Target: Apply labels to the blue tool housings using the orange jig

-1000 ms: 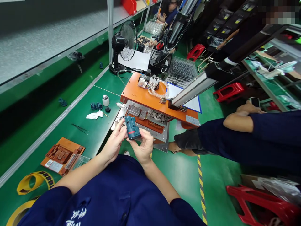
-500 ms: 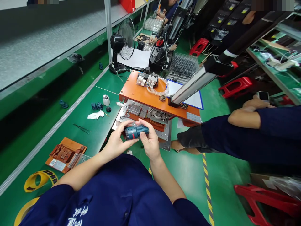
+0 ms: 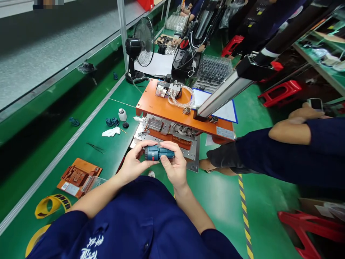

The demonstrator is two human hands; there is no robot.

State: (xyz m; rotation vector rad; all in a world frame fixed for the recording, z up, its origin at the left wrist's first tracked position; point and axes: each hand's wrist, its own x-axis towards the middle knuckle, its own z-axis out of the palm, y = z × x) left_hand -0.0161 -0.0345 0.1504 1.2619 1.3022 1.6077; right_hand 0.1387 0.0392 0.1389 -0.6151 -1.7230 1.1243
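Note:
Between my two hands lies a small dark-blue cylindrical tool body (image 3: 153, 153) with a black ribbed end and a red mark, held level in front of my chest. Around the black end at its left, my left hand (image 3: 134, 163) closes with thumb below and fingers above. My right hand (image 3: 174, 166) grips the other end, its thumb pressed on the near side. Just beyond my hands stands an orange fixture machine (image 3: 159, 104) with a perforated metal plate (image 3: 192, 153) in its lower part.
Left on the green bench are tweezers (image 3: 96, 148), a white cloth (image 3: 111, 132), a white bottle (image 3: 122, 115), small blue parts (image 3: 112, 122), an orange jig (image 3: 79, 174) and yellow tape (image 3: 51, 207). A fan (image 3: 140, 45) stands behind. Another person (image 3: 272, 151) holds a phone at right.
The tool body has turned slightly in my hands, showing more of its side and lying more level. The view has shifted a little; both hands keep their hold.

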